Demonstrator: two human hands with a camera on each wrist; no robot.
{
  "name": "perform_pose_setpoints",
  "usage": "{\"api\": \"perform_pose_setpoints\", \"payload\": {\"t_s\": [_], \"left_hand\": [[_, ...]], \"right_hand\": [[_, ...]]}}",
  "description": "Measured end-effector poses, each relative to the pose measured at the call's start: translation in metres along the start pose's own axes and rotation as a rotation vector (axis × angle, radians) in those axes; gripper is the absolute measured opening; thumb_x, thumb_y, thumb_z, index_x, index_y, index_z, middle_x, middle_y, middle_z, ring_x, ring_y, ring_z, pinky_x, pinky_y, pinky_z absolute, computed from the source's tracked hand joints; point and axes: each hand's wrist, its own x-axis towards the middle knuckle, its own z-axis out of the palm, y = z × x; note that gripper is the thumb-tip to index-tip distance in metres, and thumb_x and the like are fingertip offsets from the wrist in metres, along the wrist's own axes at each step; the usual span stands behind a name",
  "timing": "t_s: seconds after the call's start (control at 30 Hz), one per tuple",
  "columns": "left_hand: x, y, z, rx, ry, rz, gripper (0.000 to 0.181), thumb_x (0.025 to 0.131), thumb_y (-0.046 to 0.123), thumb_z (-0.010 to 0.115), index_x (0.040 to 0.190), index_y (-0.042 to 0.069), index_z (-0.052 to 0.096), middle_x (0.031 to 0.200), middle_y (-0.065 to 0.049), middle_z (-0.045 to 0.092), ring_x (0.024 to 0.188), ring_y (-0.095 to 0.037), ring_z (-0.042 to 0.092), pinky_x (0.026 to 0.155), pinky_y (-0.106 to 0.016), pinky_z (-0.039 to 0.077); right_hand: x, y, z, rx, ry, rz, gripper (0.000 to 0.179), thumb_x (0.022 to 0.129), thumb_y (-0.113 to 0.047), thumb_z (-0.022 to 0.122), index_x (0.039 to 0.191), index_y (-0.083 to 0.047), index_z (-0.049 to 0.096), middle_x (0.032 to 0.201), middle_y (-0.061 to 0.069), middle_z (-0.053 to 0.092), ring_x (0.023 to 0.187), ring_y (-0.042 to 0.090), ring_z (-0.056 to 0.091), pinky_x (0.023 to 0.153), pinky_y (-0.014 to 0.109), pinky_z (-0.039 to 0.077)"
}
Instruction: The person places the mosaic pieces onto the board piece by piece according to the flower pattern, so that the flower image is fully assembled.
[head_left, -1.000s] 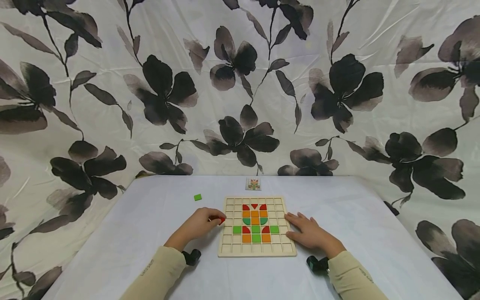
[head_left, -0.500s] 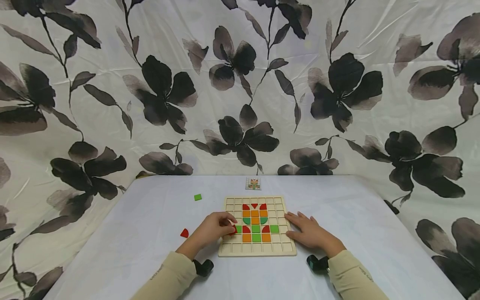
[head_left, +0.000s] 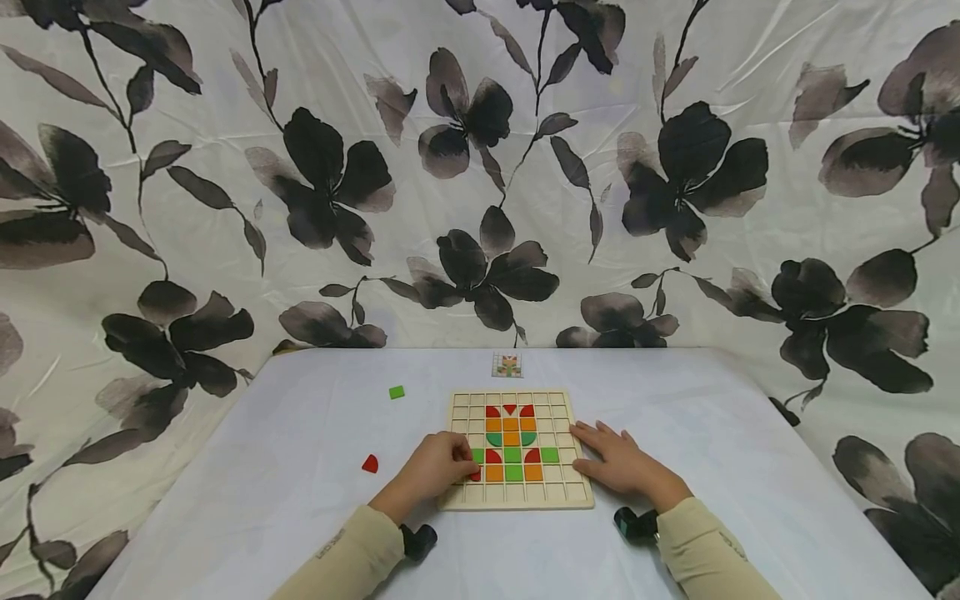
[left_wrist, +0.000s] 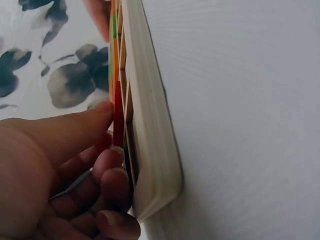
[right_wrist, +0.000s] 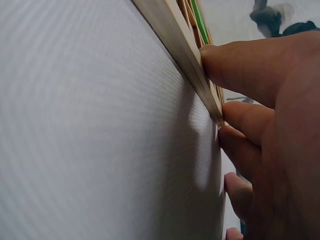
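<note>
A square wooden grid board [head_left: 517,498] lies on the table, with red, orange and green tiles set in its middle cells. Over its left side, my left hand [head_left: 433,468] pinches a red tile [left_wrist: 118,117] between thumb and fingers. In the head view most of that tile is hidden by the fingers; it sits just left of an orange tile [head_left: 494,473] in a lower row. My right hand [head_left: 628,467] has its fingers spread against the board's right edge. In the right wrist view, thumb and fingertips touch the wooden rim [right_wrist: 192,65].
On the left of the table lie a loose red rounded tile [head_left: 370,463] and a loose green square tile [head_left: 397,392]. A small pattern card [head_left: 507,365] is behind the board. Floral cloth [head_left: 480,167] hangs beyond the table's far edge.
The left hand has moved right and toward the near side with the red tile, from the board's left edge to over its cells. This uncovered the loose red tile. The right hand stays put.
</note>
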Motion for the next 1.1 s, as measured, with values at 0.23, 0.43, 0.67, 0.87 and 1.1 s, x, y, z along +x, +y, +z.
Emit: {"api": "perform_pose_setpoints", "payload": {"t_s": [0.23, 0.43, 0.67, 0.87, 1.1], "left_hand": [[-0.004, 0.008, -0.002, 0.079, -0.054, 0.025, 0.009, 0.086, 0.017, 0.072, 0.079, 0.012, 0.069, 0.070, 0.003, 0.058, 0.068, -0.014, 0.051, 0.058, -0.023, 0.044], [-0.005, 0.013, -0.004, 0.172, -0.058, 0.075, 0.005, 0.085, 0.014, 0.071, 0.082, 0.014, 0.069, 0.071, 0.005, 0.057, 0.069, -0.012, 0.050, 0.062, -0.023, 0.044], [-0.012, 0.004, -0.015, 0.174, -0.022, 0.020, 0.007, 0.088, 0.022, 0.070, 0.090, 0.016, 0.067, 0.076, 0.005, 0.056, 0.072, -0.013, 0.051, 0.062, -0.024, 0.044], [-0.024, -0.022, -0.061, 0.306, 0.053, -0.165, 0.020, 0.088, 0.021, 0.070, 0.103, 0.009, 0.067, 0.092, -0.005, 0.064, 0.082, -0.019, 0.058, 0.072, -0.037, 0.050], [-0.042, -0.056, -0.093, 0.451, 0.042, -0.295, 0.034, 0.083, 0.027, 0.073, 0.098, -0.003, 0.064, 0.087, -0.010, 0.065, 0.075, -0.023, 0.058, 0.071, -0.041, 0.050]], "right_hand": [[-0.001, -0.002, -0.001, 0.003, -0.010, 0.001, 0.062, 0.094, -0.041, 0.058, 0.148, -0.017, 0.041, 0.155, 0.007, 0.036, 0.146, 0.040, 0.021, 0.113, 0.067, 0.009], [-0.001, -0.003, -0.002, 0.005, -0.006, 0.010, 0.062, 0.093, -0.040, 0.058, 0.148, -0.017, 0.040, 0.155, 0.007, 0.036, 0.147, 0.040, 0.021, 0.113, 0.067, 0.009], [-0.003, -0.005, 0.000, 0.014, -0.013, 0.008, 0.062, 0.093, -0.040, 0.059, 0.147, -0.016, 0.041, 0.155, 0.009, 0.036, 0.146, 0.041, 0.021, 0.113, 0.067, 0.009], [-0.003, -0.004, 0.002, 0.000, -0.006, 0.007, 0.062, 0.093, -0.041, 0.059, 0.148, -0.016, 0.041, 0.155, 0.007, 0.036, 0.146, 0.040, 0.022, 0.113, 0.066, 0.010], [-0.002, -0.003, 0.000, 0.003, -0.001, 0.012, 0.062, 0.093, -0.040, 0.059, 0.148, -0.017, 0.041, 0.156, 0.007, 0.036, 0.147, 0.040, 0.021, 0.114, 0.066, 0.009]]}}
